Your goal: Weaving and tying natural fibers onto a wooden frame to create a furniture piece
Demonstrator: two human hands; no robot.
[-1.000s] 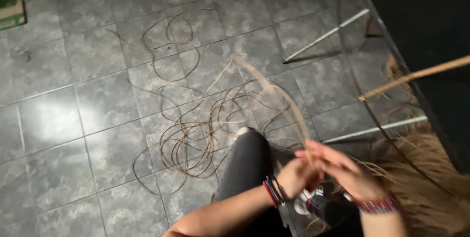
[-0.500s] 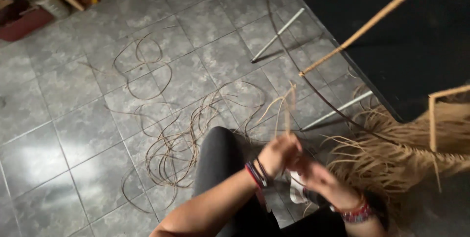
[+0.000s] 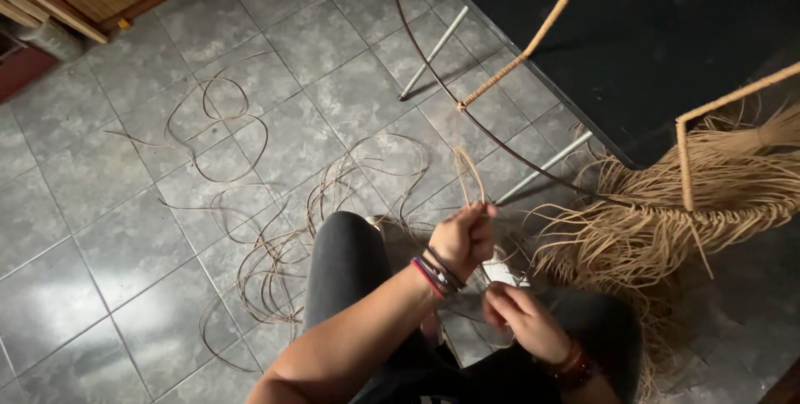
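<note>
**Cane strand pinched above the knee**

The left hand (image 3: 463, 239) is fisted around a thin cane strand (image 3: 468, 172) — its loop rises just above that grip. Just below, the right hand (image 3: 518, 316) curls its fingers around the strand's lower end. Loose cane coils (image 3: 275, 245) lie left on the floor (image 3: 100, 204); a bundle of fibres (image 3: 667, 220) hangs right.

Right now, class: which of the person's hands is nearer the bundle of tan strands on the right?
Right. The right hand sits beside the tan strands; the left hand is farther left, pinching a cane loop.
</note>
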